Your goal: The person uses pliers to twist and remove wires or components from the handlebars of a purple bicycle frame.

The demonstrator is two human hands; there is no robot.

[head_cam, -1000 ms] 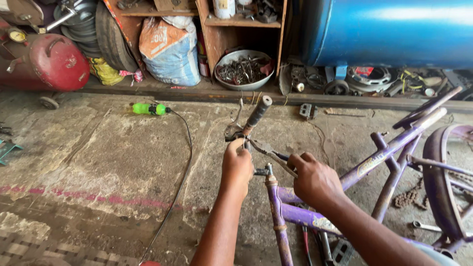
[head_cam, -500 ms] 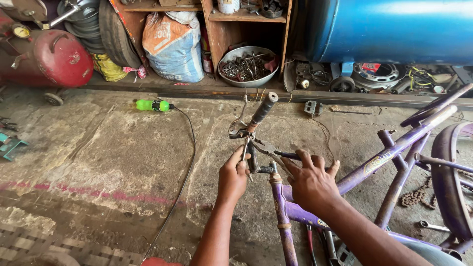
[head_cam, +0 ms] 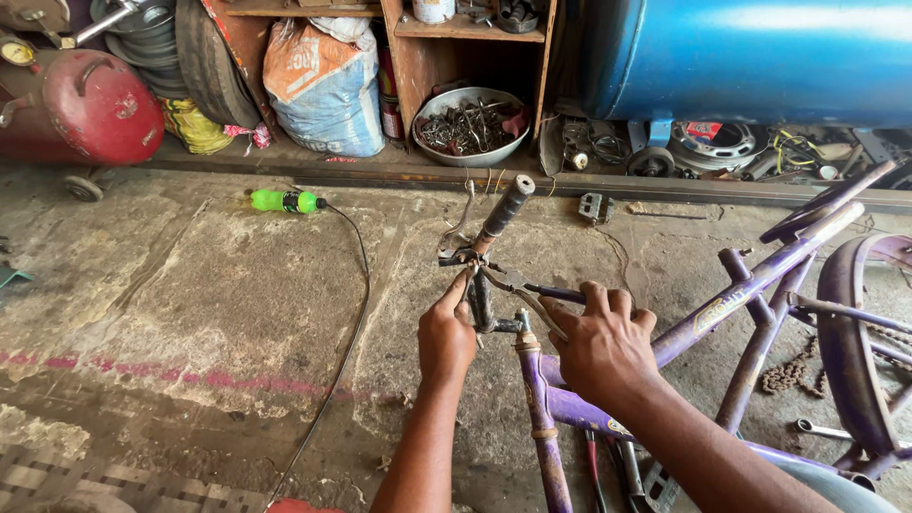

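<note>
Fingers, left hand point(head_cam: 446, 334): pinching the brake lever clamp on the handlebar point(head_cam: 502, 214), thumb and forefinger pressed to it.
Fingers, right hand point(head_cam: 602, 344): curled round pliers point(head_cam: 527, 288), jaws at the same clamp.
Handlebar: black grip tilted up, just above both hands, on the purple bicycle frame point(head_cam: 731, 299) lying on the concrete floor point(head_cam: 190, 304).
Far left: red tank point(head_cam: 90, 109).
Left: green bottle point(head_cam: 283, 200) on floor.
Centre back: metal bowl of scrap parts point(head_cam: 470, 125).
Right back: blue drum point(head_cam: 750, 57).

Green bottle point(head_cam: 283, 200) lying on the concrete floor point(head_cam: 190, 313), a black cable point(head_cam: 353, 304) running from it. Red tank point(head_cam: 90, 109) far left, blue sack point(head_cam: 325, 85) by the wooden shelf point(head_cam: 465, 33), metal bowl point(head_cam: 470, 126) full of scrap, blue drum point(head_cam: 741, 57) at right.
</note>
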